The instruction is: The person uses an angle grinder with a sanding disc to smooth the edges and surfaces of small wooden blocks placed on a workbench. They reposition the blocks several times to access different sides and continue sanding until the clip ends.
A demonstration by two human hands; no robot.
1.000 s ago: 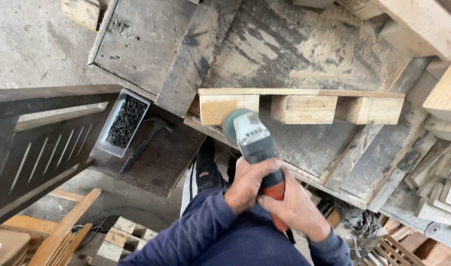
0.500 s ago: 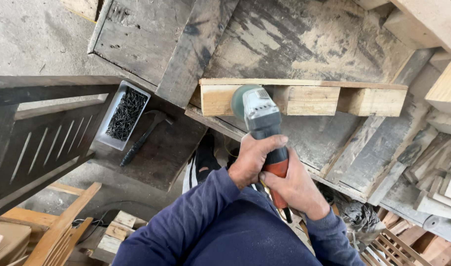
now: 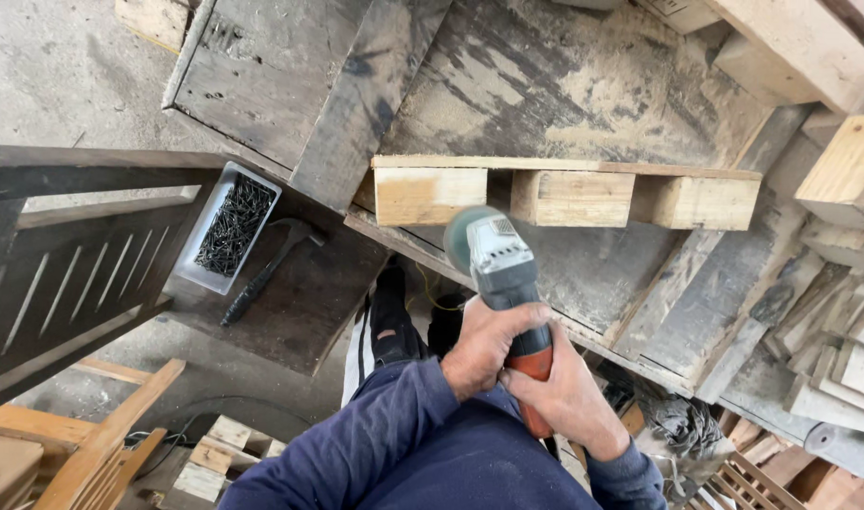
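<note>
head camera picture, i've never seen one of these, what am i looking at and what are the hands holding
The camera sits on a person's head and looks straight down, so you see their own blue sleeves and hands. The left hand and right hand together grip an angle grinder, its disc close to or against a wooden pallet piece that lies on a worn, dusty workbench. To the left lie a hammer and a tray of dark nails. Stacked timber offcuts sit on the right.
</note>
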